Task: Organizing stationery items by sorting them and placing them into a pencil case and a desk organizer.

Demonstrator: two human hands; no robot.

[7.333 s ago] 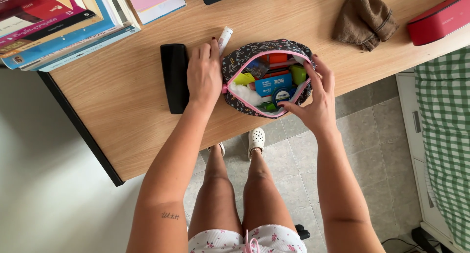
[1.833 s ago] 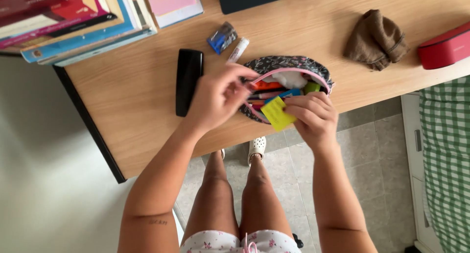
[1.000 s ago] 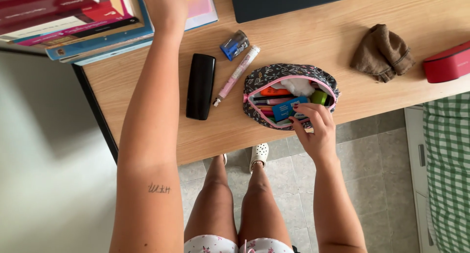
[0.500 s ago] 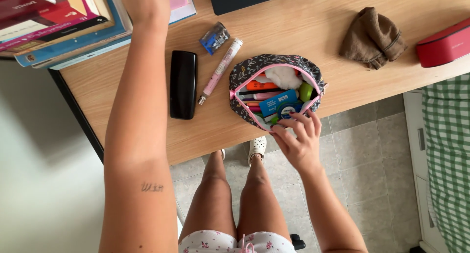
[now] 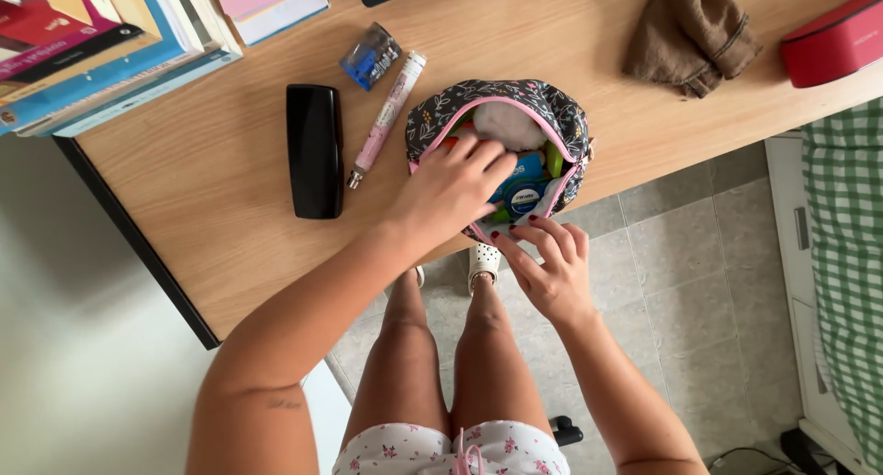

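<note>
Two hands at an open floral pencil pouch

Both hands work at the pencil pouch, which lies unzipped at the near edge of the wooden bench. The left hand reaches into the opening with fingers spread loosely over the contents; whether it grips anything cannot be told. The right hand is curled, fingertips pinching the pouch's near rim. A pink pen lies just left of the pouch, a black case beyond it.
</note>
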